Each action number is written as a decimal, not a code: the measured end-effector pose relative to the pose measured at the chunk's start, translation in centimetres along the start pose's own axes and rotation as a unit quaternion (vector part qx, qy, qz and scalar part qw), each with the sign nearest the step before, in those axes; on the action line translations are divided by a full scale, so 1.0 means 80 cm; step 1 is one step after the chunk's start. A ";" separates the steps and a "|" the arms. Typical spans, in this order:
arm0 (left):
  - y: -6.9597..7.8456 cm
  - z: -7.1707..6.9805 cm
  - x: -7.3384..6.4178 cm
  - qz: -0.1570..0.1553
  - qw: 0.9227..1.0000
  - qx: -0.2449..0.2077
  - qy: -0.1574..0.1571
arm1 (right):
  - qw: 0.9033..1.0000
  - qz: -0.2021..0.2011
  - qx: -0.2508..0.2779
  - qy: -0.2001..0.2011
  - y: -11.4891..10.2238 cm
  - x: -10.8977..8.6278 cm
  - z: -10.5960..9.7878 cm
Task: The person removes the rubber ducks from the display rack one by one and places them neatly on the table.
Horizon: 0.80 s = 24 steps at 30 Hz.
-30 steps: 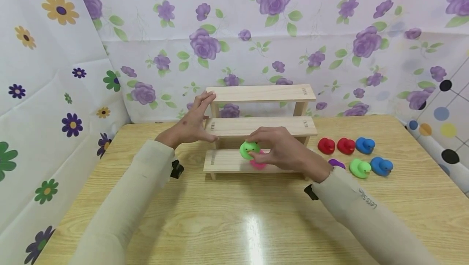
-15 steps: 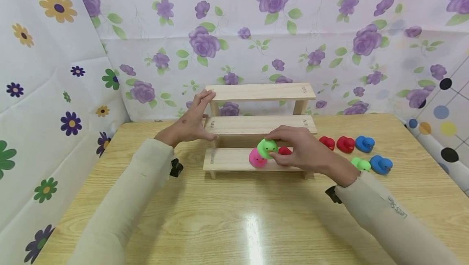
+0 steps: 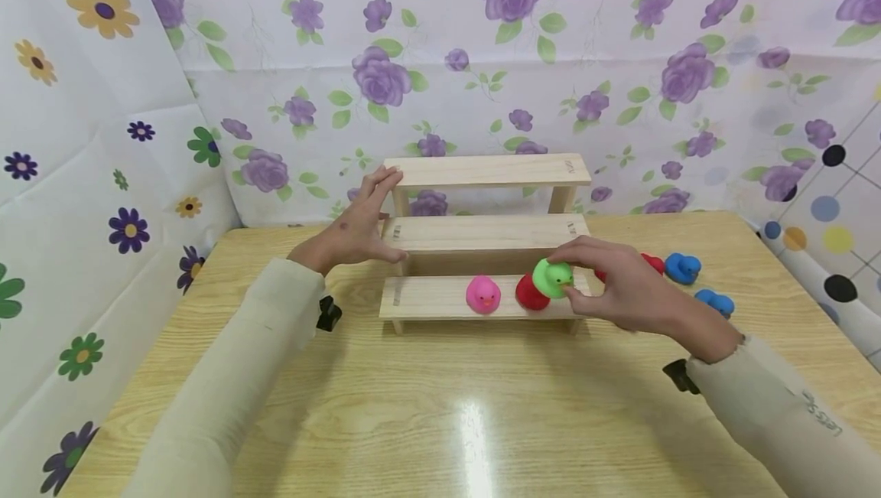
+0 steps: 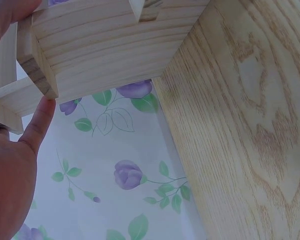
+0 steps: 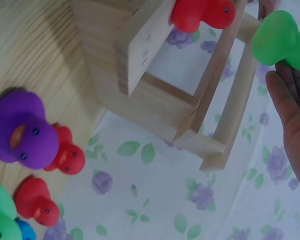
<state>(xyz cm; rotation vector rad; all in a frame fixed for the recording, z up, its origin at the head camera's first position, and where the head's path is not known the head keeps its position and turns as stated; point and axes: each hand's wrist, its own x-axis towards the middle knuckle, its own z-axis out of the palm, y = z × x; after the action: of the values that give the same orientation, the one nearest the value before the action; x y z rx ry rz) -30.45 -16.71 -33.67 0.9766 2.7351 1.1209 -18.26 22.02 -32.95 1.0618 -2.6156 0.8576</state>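
In the head view a three-tier wooden shelf stands on the table. My left hand touches its left end, fingertips at the top board and thumb beside the middle board's front corner. In the left wrist view a fairly straight finger meets a board's edge. My right hand pinches a green rubber duck between thumb and fingers. The duck is in front of a red rubber duck, partly hiding it. A pink rubber duck sits left of the red one on the lowest board.
Right of the shelf, more ducks stand on the table, partly hidden by my right hand: blue ducks, red ducks, a purple duck and another green duck. Flowered cloth hangs behind the shelf.
My right hand has carried the green duck rightward, from in front of the pink duck to in front of the red one. My left hand stays at the shelf.
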 end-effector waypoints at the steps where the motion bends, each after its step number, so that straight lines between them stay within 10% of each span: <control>1: 0.000 0.000 0.000 0.000 1.000 0.000 0.000 | 1.000 0.001 -0.006 0.002 0.001 -0.003 -0.002; 24: -0.004 0.000 0.001 0.007 1.000 -0.013 0.001 | 0.998 0.029 -0.041 0.040 0.028 -0.070 -0.024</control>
<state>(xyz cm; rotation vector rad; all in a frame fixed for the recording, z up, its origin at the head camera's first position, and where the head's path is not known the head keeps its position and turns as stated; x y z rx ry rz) -30.69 -16.83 -33.84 0.9930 2.7121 1.1559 -15.77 27.66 -34.46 0.9158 -2.6011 0.7817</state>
